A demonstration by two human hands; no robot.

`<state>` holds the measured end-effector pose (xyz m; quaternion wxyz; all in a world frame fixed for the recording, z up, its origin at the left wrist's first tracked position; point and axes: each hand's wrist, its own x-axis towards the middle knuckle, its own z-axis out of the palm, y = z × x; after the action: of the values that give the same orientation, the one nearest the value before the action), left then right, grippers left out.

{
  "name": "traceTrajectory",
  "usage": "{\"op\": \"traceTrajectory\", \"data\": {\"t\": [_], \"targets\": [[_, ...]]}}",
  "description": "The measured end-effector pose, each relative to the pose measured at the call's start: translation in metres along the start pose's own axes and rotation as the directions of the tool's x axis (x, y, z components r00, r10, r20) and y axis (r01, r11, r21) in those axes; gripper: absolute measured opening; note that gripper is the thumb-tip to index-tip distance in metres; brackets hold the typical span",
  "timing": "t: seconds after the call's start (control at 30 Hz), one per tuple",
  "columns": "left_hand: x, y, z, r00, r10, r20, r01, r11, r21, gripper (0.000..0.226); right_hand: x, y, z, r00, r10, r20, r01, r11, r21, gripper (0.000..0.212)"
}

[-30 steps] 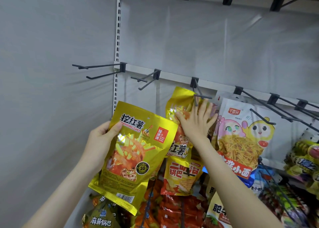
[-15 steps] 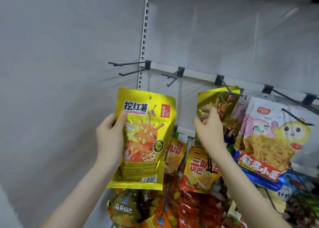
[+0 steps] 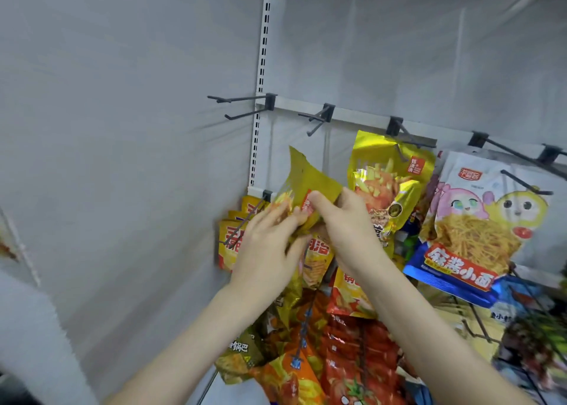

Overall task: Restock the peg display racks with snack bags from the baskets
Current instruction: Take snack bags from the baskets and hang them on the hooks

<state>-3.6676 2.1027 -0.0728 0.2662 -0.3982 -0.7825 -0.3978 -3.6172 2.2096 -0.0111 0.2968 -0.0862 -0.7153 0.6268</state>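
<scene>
Held bag: a crumpled yellow foil snack bag with a small red label patch [image 3: 311, 181] sits between the two hands, tilted, with one top corner pointing up and to the left. It hangs on no peg.
Right hand: the right hand [image 3: 346, 223] pinches the bag at its right side, thumb [image 3: 320, 203] on the front by the red patch and the other fingers hidden behind the foil.
Left hand: the left hand [image 3: 268, 248] lies against the bag's lower left, fingers reaching up along its face. They are motion-blurred, so whether they grip or only touch cannot be told.
Hands together: the two are close, almost touching at the bag's middle.
Pegs above: two bare dark metal double-prong pegs, one at the far left [image 3: 242, 99] and one beside it [image 3: 319, 119], stick out from a pale horizontal rail [image 3: 362, 118]. The held bag is below the second one.
Neighbour: a matching glossy yellow snack bag [image 3: 391, 174] hangs on the third peg, just right of the right hand.
Further right: a white and blue noodle bag with cartoon faces [image 3: 484, 220] hangs on the next peg.
Below: orange and red snack bags [image 3: 352, 361] crowd the lower pegs under both forearms.
</scene>
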Motion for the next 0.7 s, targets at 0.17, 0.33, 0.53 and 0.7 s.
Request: {"op": "traceTrajectory", "data": {"t": [0.17,0.33,0.53,0.7], "targets": [[0.000,0.002,-0.006,0.978,0.094,0.185,-0.054,0.976,-0.211,0.054,0.005,0.005,-0.020,0.988,-0.011,-0.152,-0.011,0.990,-0.143,0.037],[0.020,-0.006,-0.021,0.930,-0.246,-0.273,0.178,0.951,-0.252,0.048,0.003,-0.001,-0.052,1.000,0.022,-0.005,-0.022,1.000,0.020,0.021],[0.042,-0.002,-0.027,0.885,-0.370,0.281,0.439,0.469,-0.766,0.023,-0.004,-0.007,-0.076,0.999,0.005,0.042,-0.009,0.996,0.090,0.020],[0.043,0.005,-0.014,0.872,-0.423,0.245,0.438,0.454,-0.776,0.018,-0.009,-0.011,-0.085,0.999,-0.009,0.037,0.006,0.998,0.068,0.019]]}}
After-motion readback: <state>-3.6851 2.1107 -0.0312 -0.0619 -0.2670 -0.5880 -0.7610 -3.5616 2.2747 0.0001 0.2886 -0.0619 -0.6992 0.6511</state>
